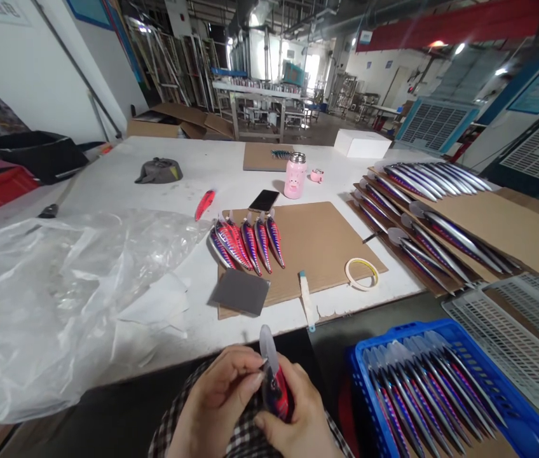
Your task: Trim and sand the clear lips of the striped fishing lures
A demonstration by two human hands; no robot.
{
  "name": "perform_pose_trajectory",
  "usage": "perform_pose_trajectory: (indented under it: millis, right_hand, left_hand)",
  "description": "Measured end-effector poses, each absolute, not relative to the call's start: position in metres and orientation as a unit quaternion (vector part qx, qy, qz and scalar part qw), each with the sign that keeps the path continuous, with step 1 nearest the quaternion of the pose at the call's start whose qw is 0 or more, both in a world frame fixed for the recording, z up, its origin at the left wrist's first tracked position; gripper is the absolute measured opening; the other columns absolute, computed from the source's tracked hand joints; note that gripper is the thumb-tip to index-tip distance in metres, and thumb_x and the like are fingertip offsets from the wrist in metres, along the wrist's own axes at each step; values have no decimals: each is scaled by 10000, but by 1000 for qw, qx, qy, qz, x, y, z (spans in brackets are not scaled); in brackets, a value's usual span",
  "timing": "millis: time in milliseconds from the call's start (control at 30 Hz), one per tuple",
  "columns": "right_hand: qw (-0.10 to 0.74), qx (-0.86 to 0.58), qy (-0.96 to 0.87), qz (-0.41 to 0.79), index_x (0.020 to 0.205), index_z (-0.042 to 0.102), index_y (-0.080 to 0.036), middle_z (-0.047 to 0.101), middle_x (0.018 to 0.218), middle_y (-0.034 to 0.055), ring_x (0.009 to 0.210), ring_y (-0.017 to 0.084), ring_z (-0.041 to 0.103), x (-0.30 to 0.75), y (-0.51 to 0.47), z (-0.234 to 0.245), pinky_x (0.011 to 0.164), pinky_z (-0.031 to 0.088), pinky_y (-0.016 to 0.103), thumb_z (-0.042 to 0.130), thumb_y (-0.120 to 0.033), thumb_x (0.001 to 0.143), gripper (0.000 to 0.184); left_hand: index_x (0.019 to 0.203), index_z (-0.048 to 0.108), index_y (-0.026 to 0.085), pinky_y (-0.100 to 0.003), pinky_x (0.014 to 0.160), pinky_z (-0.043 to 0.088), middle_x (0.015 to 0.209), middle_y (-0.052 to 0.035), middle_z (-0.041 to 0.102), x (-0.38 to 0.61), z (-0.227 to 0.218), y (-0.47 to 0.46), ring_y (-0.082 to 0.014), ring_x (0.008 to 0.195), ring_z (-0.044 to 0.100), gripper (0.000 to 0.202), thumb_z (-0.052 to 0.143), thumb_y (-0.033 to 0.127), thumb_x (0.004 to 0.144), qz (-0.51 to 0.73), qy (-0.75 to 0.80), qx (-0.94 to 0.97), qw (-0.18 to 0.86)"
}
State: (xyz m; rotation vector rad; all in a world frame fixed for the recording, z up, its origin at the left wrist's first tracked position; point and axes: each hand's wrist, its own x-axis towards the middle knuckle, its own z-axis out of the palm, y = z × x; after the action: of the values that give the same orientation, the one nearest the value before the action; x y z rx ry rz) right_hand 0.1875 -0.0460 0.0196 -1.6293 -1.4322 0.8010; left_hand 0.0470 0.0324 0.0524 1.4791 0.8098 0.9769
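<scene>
My left hand (217, 401) pinches the base of the clear lip (268, 348) of a red fishing lure (276, 394) between thumb and fingertips. My right hand (295, 416) curls around the lure's body, holding it up over my checked shirt (243, 440), just off the white table (212, 162). A blue crate (422, 338) of lures sits to my right.

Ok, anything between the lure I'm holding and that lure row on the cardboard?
Only a flat gray square sheet, on the cardboard's near edge before the lure row. It lies low, hardly blocking the lure in your left hand and right hand.
</scene>
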Motion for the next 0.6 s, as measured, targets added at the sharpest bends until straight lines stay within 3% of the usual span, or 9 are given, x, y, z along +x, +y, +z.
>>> perform_pose_trajectory:
  millis: [267, 600]
  right_hand:
    - [390, -646, -564, 336, 1325, 461, -248, 624, 1228, 51, 1122, 276, 575, 186, -48, 23, 1050, 376, 451, 692, -59, 585, 798]
    - [392, -650, -573, 311, 1292, 500, -180, 657, 1115, 97, 1014, 283, 616, 185, -45, 30, 906, 495, 414, 713, -105, 589, 738]
  left_hand:
    - [760, 593, 215, -183, 648, 502, 743, 20, 615, 48, 51, 29, -128, 698, 610, 33, 596, 200, 790, 372, 407, 628, 550]
    - [833, 589, 224, -204, 655, 541, 733, 17, 664, 50, 51, 28, -147, 693, 667, 48, 562, 258, 814, 346, 450, 677, 469]
